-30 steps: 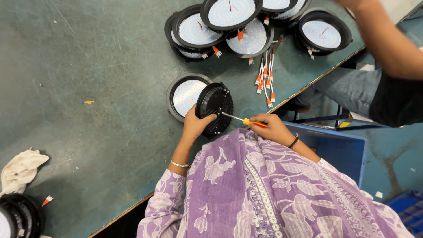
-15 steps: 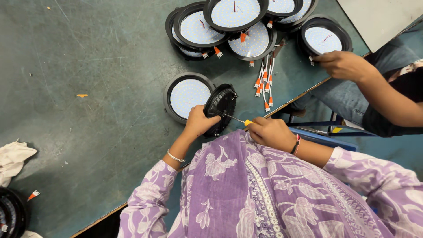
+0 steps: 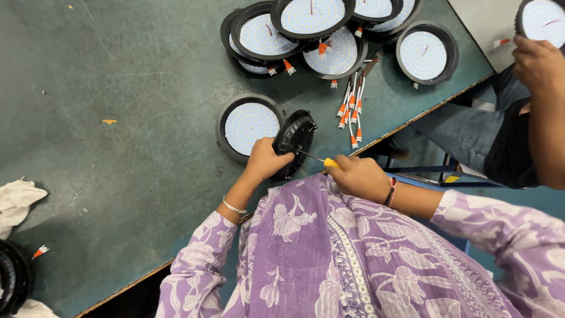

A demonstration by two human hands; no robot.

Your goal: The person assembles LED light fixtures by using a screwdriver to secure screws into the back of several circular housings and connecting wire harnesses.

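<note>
Both hands busy: my left hand (image 3: pixel 266 160) is clamped round the black housing (image 3: pixel 294 140) at the table (image 3: pixel 118 118) edge, right hand (image 3: pixel 359 176) fisted on a screwdriver (image 3: pixel 318 158) poking into it.

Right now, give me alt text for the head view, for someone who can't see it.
Seen from above, the left hand steadies a black ribbed housing on edge on a green table while the right hand drives a yellow-handled screwdriver into it. A round lamp lies beside it, more lamps are stacked behind, and another person's hand holds one at right.
</note>
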